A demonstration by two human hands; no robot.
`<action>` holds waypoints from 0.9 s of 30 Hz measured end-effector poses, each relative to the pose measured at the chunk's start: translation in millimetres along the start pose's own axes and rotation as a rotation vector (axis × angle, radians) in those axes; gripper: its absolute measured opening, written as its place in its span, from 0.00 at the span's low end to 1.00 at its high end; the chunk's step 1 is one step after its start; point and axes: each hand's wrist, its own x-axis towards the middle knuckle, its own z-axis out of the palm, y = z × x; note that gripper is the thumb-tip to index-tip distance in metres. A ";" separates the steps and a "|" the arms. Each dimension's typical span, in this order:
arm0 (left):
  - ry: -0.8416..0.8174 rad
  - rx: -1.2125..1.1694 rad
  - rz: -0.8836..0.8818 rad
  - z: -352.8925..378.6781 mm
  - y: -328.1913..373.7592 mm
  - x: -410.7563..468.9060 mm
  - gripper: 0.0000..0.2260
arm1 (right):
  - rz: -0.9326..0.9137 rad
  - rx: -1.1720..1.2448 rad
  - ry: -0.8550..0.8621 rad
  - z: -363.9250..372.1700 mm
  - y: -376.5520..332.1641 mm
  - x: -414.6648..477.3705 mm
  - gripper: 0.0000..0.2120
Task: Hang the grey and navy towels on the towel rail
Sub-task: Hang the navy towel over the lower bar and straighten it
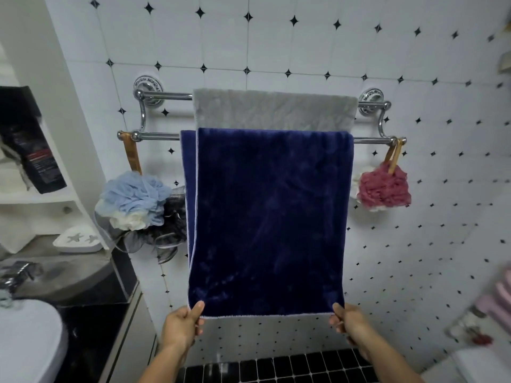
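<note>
below, both hands' fingers pinch the navy towel (pixel 271 217) against white tiled wall (pixel 304 45).

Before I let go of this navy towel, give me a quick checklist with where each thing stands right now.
1. Navy towel draped over the front bar of the towel rail: ok.
2. Grey towel hung on the back bar: ok.
3. Left hand and right hand each pinch a bottom corner: ok.
4. Navy layers lined up: not ok, the back layer shows past the left side.
5. Bottom hem level: ok.
6. Blue bath puff and pink bath puff clear of the towel: pink ok, blue cannot tell.
</note>
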 end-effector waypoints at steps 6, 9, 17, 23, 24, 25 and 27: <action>-0.101 -0.054 0.179 -2.5 31.5 6.8 0.10 | -0.200 -0.081 -0.145 -35.0 -59.4 8.8 0.15; -0.174 -0.175 0.278 5.7 90.6 14.9 0.20 | -0.421 0.042 -0.144 -56.3 -140.6 3.3 0.25; -0.089 -0.103 0.686 34.0 247.0 18.8 0.25 | -0.770 0.457 -0.108 -76.2 -286.5 -21.6 0.13; 0.096 -0.154 0.802 39.3 290.9 12.5 0.13 | -0.745 0.636 -0.165 -86.8 -289.8 -11.7 0.15; 0.146 -0.163 0.801 38.8 295.9 11.7 0.12 | -0.742 0.649 -0.174 -88.4 -291.6 -11.5 0.15; 0.193 -0.194 0.797 37.7 301.0 10.8 0.12 | -0.736 0.668 -0.183 -90.0 -294.5 -11.7 0.16; 0.247 -0.262 0.808 36.2 311.1 9.1 0.11 | -0.723 0.694 -0.203 -94.6 -300.1 -12.7 0.16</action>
